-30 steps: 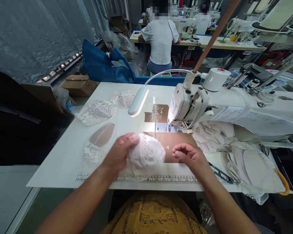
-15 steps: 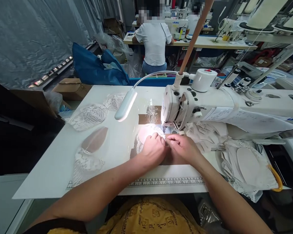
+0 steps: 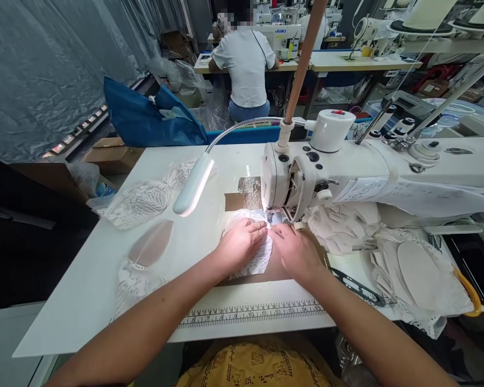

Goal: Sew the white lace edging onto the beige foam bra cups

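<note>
A white lace piece (image 3: 258, 257) lies flat on the table in front of the needle of a white sewing machine (image 3: 306, 172). My left hand (image 3: 240, 244) presses down on the lace with its fingers together, the tips close to the presser foot. My right hand (image 3: 296, 250) rests on the lace's right edge, its fingers pinched at the fabric just below the needle. The two hands nearly touch at the fingertips. A white gooseneck lamp (image 3: 193, 183) hangs over the table left of the machine head.
Lace cups (image 3: 139, 201) and a beige pad (image 3: 151, 250) lie at the table's left. A heap of stacked cups (image 3: 415, 271) sits under the machine arm at right. A printed ruler (image 3: 250, 313) runs along the front edge. Another person in a white shirt (image 3: 246, 67) sits at a far table.
My left hand carried the bunched lace piece from the table's front edge up to the needle. Both hands then spread it flat under the machine head. The view shifted closer.
</note>
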A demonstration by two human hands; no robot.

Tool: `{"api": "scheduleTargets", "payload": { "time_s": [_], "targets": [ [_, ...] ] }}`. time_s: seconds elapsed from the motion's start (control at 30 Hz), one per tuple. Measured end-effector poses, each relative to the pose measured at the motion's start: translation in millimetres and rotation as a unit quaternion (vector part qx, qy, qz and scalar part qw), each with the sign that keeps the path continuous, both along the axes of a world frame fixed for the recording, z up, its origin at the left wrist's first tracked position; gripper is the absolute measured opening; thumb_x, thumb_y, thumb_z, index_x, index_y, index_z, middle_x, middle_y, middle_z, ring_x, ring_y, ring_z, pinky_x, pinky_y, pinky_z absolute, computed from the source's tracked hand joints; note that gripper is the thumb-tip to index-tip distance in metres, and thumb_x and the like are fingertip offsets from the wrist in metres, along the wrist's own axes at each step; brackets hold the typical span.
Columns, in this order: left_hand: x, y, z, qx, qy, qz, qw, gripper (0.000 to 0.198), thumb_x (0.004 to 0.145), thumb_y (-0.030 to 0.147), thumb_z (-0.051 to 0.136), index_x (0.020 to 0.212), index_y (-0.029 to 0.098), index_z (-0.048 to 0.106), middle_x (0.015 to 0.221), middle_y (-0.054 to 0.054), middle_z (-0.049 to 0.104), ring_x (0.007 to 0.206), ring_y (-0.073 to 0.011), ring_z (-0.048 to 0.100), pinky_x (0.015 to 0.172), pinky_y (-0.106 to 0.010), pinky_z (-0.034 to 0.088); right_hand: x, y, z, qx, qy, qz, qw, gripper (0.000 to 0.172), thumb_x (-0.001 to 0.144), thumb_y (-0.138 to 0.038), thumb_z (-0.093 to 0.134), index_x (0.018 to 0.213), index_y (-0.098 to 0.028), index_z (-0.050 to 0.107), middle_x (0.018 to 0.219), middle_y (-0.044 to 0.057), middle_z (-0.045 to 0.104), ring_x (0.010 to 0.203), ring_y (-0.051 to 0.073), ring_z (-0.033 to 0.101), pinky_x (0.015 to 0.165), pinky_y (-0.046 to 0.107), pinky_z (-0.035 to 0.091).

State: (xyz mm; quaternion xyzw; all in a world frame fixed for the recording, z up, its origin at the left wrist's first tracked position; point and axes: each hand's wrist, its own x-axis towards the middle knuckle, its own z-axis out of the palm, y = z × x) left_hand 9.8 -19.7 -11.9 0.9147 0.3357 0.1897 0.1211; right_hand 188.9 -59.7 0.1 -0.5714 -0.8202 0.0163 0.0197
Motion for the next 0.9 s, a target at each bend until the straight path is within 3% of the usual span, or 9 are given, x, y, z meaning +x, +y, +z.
{"api": "scheduleTargets", "payload": {
  "time_s": [0.2,0.43,0.67,0.9],
  "targets": [
    [-1,21,-9.0,0.01,-0.026,-0.022,0.999,0.038,0.1,0.03,0.037,0.114,0.013,0.068,0.119,-0.014,0.066,0.101,-0.0265,0.062,0.083,-0.043,0.055,-2,5,-2.1,0.018,-0.009,-0.031,0.999,0.039,0.091,-0.011,0.045,0.126,-0.019,0.061,0.107,0.01,0.066,0.076,0.018,0.058,0.06,0.028,0.04],
    [-5,28,-7.3,0.022,-0.033,-0.054,0.998,0.032,0.097,0.023,0.042,0.118,0.014,0.065,0.125,-0.014,0.063,0.105,-0.0239,0.06,0.086,-0.04,0.053,2,4,-4.1,0.034,0.012,-0.009,0.999,0.045,0.084,-0.003,0.044,0.121,-0.02,0.064,0.101,0.009,0.068,0.077,0.018,0.059,0.061,0.027,0.041],
    [-5,30,-11.4,0.031,-0.024,-0.033,0.999,0.031,0.094,0.019,0.047,0.119,0.014,0.064,0.123,-0.013,0.064,0.098,-0.0231,0.058,0.084,-0.039,0.052,2,5,-2.9,0.024,0.039,-0.012,0.999,0.05,0.082,-0.004,0.044,0.125,-0.022,0.061,0.103,0.01,0.066,0.08,0.02,0.058,0.064,0.029,0.043],
    [0,26,-7.9,0.019,0.023,0.011,0.999,0.036,0.093,0.023,0.045,0.123,0.011,0.061,0.122,-0.017,0.064,0.104,-0.0269,0.057,0.09,-0.045,0.048,4,3,-7.5,0.023,0.057,-0.007,0.998,0.052,0.082,-0.002,0.042,0.126,-0.021,0.062,0.103,0.009,0.064,0.076,0.018,0.056,0.062,0.028,0.039]
  ]
}}
